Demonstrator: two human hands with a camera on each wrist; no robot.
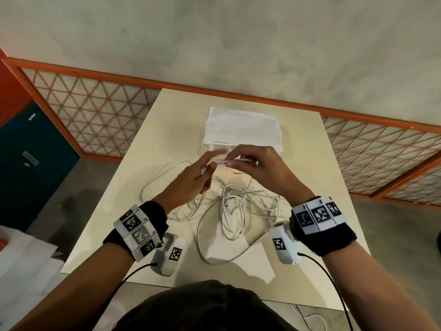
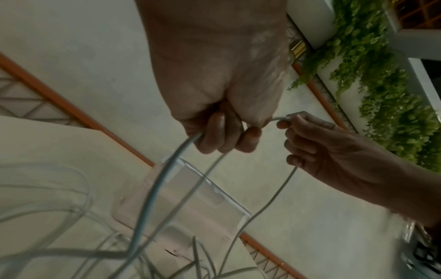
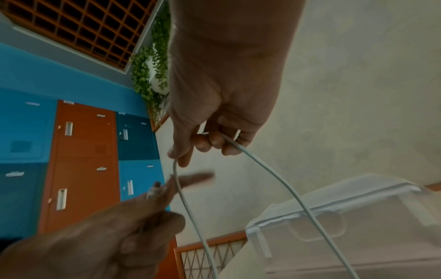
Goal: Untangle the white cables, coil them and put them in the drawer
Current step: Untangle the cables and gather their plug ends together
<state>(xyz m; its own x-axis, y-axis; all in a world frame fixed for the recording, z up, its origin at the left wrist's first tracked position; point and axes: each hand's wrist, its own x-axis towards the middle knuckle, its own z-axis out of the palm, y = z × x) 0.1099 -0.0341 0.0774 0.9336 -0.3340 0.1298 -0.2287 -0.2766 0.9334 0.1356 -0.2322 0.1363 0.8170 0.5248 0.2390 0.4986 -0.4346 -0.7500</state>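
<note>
White cable runs taut between the two hands, which are raised close together above the middle of the worktop. The left hand has its fingers curled round the strand, with a small plug end showing beside its fingertips; in the left wrist view two lengths drop from its fist toward the worktop. The right hand pinches the same strand between thumb and forefinger, its other fingers curled under, and in the right wrist view the cable leaves this grip on both sides and hangs down in a loop.

Below the hands, the rest of the white cables lie in a loose tangle on the worktop, with wide loops spreading to the left and toward the near edge. Just beyond the hands stands a clear plastic drawer unit with a folded white cloth on top. Behind the worktop runs an orange-framed lattice fence, and blue lockers stand at far left.
</note>
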